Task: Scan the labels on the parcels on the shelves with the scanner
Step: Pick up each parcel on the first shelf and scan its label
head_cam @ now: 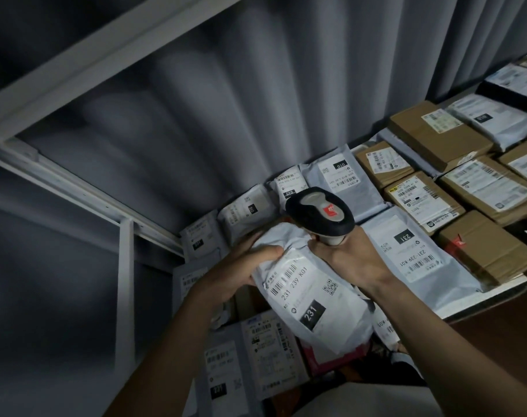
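Closest to the camera, both bare forearms reach up and in toward the shelf, and between the hands is a soft pale grey plastic mailer bag (310, 299), held clear of the shelf edge with its white label (304, 296) turned up so the barcode, the "231 239 K01" print and the black "231" square all face the head camera. My guess is it's tilted that way so the label can be read or lined up for the scanner. The left hand (241, 266) grips the bag's top left edge, thumb curled over the front and fingers wrapped behind. The right hand (352, 260) has its grip closed around the handle of the black and grey handheld barcode scanner (319, 213), whose head sits just above the bag's top end, pointing away toward the back; can't see any beam, so can't tell if it's firing. The bag looks puffy and crinkled, label a bit wrinkled but legible. Below it sit more labelled grey bags on a lower level. Beyond, the white metal shelf (497, 293) carries rows of grey bags and brown cardboard boxes (436, 136), labels up, with a grey pleated curtain (226, 100) behind.
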